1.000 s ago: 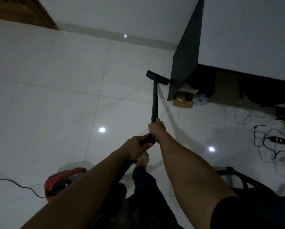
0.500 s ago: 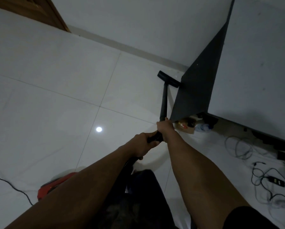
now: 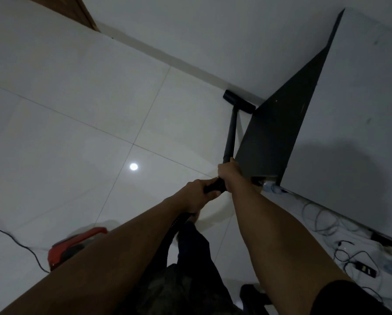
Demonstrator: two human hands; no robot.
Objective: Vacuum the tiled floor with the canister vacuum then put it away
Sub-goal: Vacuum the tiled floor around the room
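Change: the floor head point(image 3: 238, 102) has gone forward. A second ago it sat out on open tile; now it is hard up at the skirting point(image 3: 167, 57), upper right of centre, just beside the dark side panel point(image 3: 281, 123) of the worktop point(image 3: 361, 87).
Meaning: this strip of floor point(image 3: 77, 110) looks covered right to the wall. I'd judge the vacuuming is mid-way, with putting away not yet begun.
Wand: the wand point(image 3: 230, 135) runs its long axis from the hands at centre up and slightly right to the head.
Head: it lies crosswise to the wand, slanting along the skirting.
Left hand: the left hand point(image 3: 194, 196) has its fingers wrapped round the ribbed grip.
Right hand: the right hand point(image 3: 230, 176) is just ahead, fingers closed round the tube.
Canister: the red canister point(image 3: 77, 244) sits lower left behind the arms, its power cord point(image 3: 15, 242) trailing off the left edge.
Watch: loose cables point(image 3: 349, 253) lie at lower right.
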